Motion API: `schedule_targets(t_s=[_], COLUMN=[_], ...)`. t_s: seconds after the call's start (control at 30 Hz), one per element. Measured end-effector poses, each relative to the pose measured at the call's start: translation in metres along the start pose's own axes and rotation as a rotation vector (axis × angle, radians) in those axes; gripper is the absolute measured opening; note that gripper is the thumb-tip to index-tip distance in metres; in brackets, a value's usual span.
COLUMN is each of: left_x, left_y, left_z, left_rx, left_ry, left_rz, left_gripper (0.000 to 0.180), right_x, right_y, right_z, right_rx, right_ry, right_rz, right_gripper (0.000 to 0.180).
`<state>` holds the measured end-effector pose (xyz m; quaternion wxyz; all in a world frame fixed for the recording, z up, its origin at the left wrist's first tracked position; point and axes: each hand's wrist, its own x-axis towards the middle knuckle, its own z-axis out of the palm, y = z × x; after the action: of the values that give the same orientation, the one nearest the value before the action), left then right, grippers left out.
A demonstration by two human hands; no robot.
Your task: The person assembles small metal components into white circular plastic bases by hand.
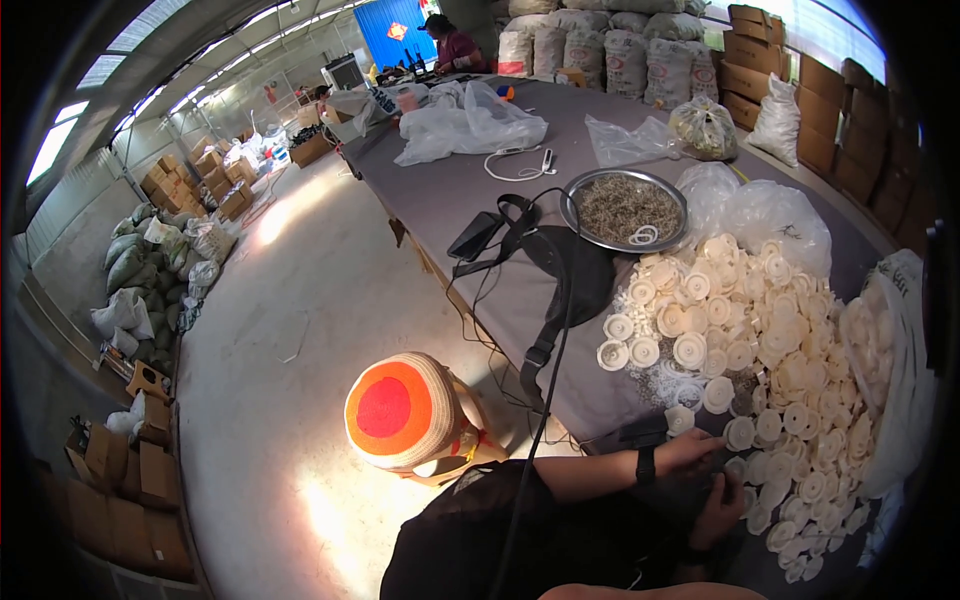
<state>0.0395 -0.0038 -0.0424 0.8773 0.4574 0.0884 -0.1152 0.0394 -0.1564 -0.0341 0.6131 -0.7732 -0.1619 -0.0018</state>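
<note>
My left hand (700,450), with a black band on its wrist, lies at the near edge of the grey table (480,210). Its fingers touch the rim of a large heap of white round plastic discs (760,340). Just below it, my right hand (722,510) is curled against a dark shape (672,497) in shadow. I cannot tell what that shape is or whether either hand grips anything. More discs lie around both hands.
A metal bowl (625,208) of small wiry bits sits behind the discs. A black strap bag (570,265), a phone (475,235) and clear plastic bags (470,125) lie on the table. A stool with an orange-red cushion (400,410) stands to my left. Sacks, cartons and another person (452,45) are at the far end.
</note>
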Motion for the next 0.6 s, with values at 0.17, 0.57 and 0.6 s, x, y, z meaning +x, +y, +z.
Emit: schedule_targets(t_s=[0.17, 0.57, 0.6], left_x=[0.002, -0.013, -0.011], left_y=[-0.01, -0.003, -0.004], left_z=[-0.001, 0.004, 0.002], left_rx=[0.163, 0.492, 0.448], left_ry=[0.0, -0.003, 0.025], left_rz=[0.217, 0.419, 0.331], left_gripper=[0.024, 0.024, 0.029], right_x=[0.002, 0.003, 0.002], right_y=[0.001, 0.001, 0.0], right_z=[0.0, -0.005, -0.006], right_rx=[0.064, 0.014, -0.059], right_ry=[-0.001, 0.069, 0.082], right_rz=[0.058, 0.039, 0.0], right_gripper=[0.02, 0.02, 0.02])
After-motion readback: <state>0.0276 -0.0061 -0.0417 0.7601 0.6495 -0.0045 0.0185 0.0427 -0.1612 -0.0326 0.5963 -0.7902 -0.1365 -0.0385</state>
